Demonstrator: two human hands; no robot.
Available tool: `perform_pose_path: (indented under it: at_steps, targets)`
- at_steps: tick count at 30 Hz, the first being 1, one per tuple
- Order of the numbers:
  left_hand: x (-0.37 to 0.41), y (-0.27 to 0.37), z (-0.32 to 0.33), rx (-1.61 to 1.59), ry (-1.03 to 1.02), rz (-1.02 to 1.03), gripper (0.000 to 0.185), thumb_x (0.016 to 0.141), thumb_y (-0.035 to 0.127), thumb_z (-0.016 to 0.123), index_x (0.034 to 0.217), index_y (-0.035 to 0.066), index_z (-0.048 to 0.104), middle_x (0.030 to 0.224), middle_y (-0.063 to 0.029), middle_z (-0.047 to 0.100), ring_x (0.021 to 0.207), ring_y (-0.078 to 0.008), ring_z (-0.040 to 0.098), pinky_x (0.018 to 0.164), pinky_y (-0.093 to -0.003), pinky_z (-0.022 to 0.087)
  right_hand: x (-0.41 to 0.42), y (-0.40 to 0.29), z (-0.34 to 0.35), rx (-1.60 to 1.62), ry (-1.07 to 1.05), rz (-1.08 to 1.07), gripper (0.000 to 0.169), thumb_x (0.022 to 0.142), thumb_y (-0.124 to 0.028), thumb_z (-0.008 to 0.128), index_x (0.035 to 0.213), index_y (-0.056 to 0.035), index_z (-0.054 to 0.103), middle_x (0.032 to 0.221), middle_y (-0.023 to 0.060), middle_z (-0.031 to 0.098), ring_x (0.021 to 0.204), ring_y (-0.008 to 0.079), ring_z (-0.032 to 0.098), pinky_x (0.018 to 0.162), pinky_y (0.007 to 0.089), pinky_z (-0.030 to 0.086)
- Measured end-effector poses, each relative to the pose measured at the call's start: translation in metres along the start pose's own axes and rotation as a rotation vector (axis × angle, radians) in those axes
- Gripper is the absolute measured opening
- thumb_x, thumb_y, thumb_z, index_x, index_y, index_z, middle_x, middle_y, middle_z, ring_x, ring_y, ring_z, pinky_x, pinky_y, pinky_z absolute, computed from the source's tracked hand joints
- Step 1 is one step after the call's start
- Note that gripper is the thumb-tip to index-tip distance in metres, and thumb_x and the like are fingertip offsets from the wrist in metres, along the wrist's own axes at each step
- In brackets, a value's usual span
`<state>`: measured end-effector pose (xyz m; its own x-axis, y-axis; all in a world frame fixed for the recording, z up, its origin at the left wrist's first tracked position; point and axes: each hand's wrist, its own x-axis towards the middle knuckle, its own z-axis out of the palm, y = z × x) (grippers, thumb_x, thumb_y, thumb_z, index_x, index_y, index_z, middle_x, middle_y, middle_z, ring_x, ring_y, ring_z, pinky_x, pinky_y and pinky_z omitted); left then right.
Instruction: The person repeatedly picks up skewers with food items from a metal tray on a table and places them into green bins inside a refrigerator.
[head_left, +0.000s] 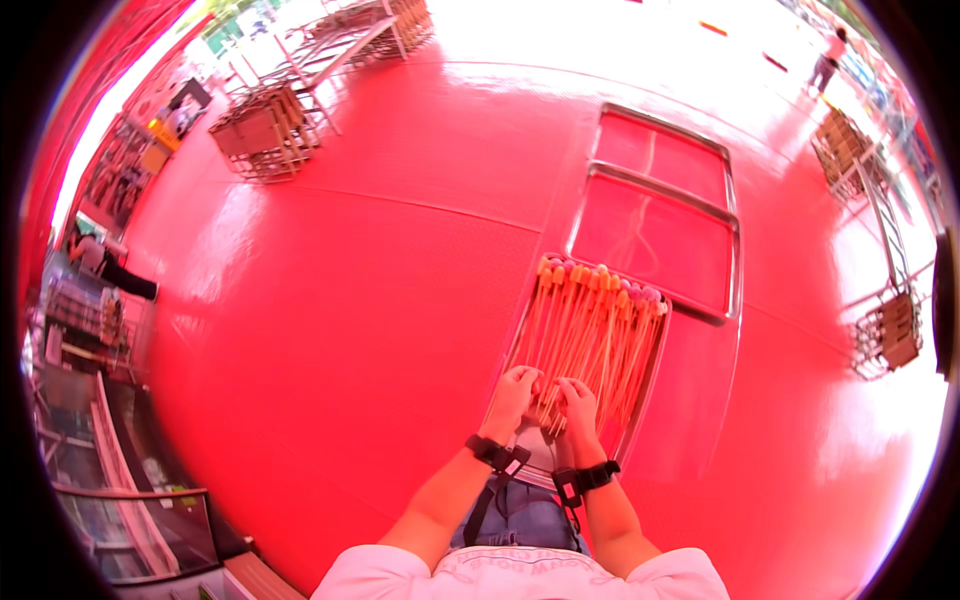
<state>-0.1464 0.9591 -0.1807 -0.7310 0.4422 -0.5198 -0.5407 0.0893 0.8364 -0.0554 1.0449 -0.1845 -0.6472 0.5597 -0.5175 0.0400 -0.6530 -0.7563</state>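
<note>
Long thin sticks (581, 334) lie side by side in a shallow metal tray (654, 373) in front of me. Orange and pinkish-purple pieces (600, 280) sit on their far ends. Over the tray's near left part is my left hand (516, 396), thumb and fingertips drawn together. My right hand (579, 405) is close beside it, curled above the near ends of the sticks. The fingertips of both hands are only a short gap apart. Whether either hand pinches a stick is too small to tell. Dark bands with small boxes circle both wrists.
Two more shallow trays (652, 232), one past the other, lie beyond the sticks on the red surface (337, 300). Folding tables with stacked wooden stools stand at far left (262, 131) and right (889, 330). A glass-sided case (150, 532) is at lower left. Two people are farther off.
</note>
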Motion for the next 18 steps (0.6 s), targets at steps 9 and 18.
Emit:
perform_pose_path:
  at_steps: [9, 18]
  targets:
    - [-0.077, 0.07, -0.058, -0.187, 0.128, 0.23, 0.019, 0.083, 0.013, 0.046, 0.07, 0.003, 0.055, 0.055, 0.0027, 0.046, 0.046, -0.0032, 0.038, 0.042, -0.0173, 0.028, -0.046, -0.022, 0.096, -0.136, -0.326, -0.016, 0.016, 0.083, -0.015, 0.048, 0.084, -0.0031, 0.059, 0.055, -0.0051, 0.042, 0.043, 0.0015, 0.033, 0.038, 0.0145, 0.021]
    - [-0.181, 0.095, -0.182, -0.289, 0.373, 0.441, 0.024, 0.085, 0.019, 0.043, 0.066, 0.007, 0.051, 0.052, 0.0041, 0.041, 0.043, -0.003, 0.033, 0.039, -0.0177, 0.024, -0.118, 0.029, 0.204, -0.246, -0.616, -0.035, 0.014, 0.084, -0.015, 0.048, 0.084, -0.0034, 0.056, 0.054, -0.0045, 0.041, 0.043, 0.0014, 0.033, 0.038, 0.0155, 0.021]
